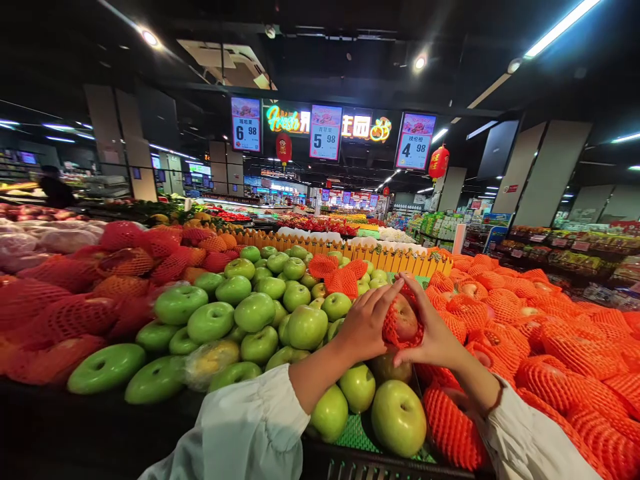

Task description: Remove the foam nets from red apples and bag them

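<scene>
The red apple (403, 319) in its orange net sleeve (395, 333) sits cupped between both hands, left hand (364, 323) and right hand (434, 332) each half-closed around a side.

Look up and you see three hanging price cards: the left price card (246, 125) reads 6.98, the middle price card (325, 132) 5.98, the right price card (415, 141) 4.98. Behind them a neon sign (287, 120) spells "Fresh"; its other characters stay unreadable.
</scene>
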A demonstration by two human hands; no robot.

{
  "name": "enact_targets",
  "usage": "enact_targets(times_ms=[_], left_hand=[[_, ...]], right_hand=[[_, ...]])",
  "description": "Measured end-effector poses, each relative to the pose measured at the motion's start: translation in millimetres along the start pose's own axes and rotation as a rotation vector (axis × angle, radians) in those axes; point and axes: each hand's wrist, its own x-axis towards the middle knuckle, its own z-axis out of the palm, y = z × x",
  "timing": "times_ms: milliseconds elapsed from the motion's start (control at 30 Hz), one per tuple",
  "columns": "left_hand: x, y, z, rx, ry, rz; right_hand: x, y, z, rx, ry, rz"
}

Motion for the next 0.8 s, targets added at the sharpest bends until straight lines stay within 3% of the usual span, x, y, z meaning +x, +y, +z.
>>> enact_targets(times_ms=[167,267,567,667,800], left_hand=[[0.7,-0.4,-1.5,0.046,-0.013,-0.003],[0.6,-0.8,-1.3,0.032,-0.019,-0.01],[2.1,0.7,0.2,-0.09,-0.033,-0.049],[1.2,-1.4,3.6,-0.084,-0.051,-0.079],[-0.8,-1.5,4.4,-0.005,-0.154,-0.15]], right_hand=[[0.3,3.0,0.7,-0.115,-0.049,-0.017],[0.6,5.6,2.7,-0.123,-0.013,-0.023],[2.0,4.2,6.0,-0.015,0.084,0.167],[6.8,3.4,-0.4,0.038,0.273,0.325],[22.3,13.0,-35.2,0.19,0.745,0.47]])
